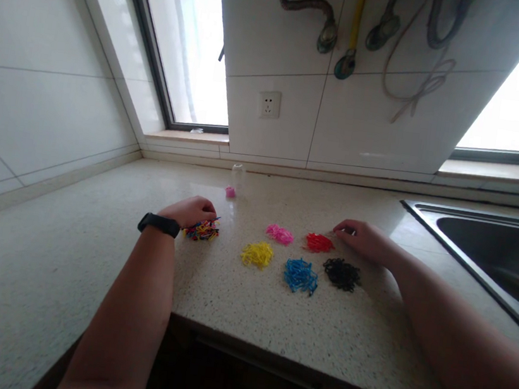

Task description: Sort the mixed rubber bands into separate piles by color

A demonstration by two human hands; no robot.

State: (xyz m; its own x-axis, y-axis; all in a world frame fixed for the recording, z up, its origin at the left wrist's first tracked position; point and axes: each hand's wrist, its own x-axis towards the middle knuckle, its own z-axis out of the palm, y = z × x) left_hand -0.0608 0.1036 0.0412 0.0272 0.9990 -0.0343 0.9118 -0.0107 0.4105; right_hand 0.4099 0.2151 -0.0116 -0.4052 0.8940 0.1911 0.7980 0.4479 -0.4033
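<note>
Touching the mixed pile [202,230], apparently, left fingers [208,209] sit behind counter edge [268,349].

Betw. L hand [196,212] & yellow pile [256,255], the table [222,292] has room to pass. Toward R hand [359,238], pink pile [280,234], blue pile [301,275], red pile [319,243] & black pile [341,274] obstruct, w/ small gaps. Past L hand, clear container [237,177] stands in the way.
</note>
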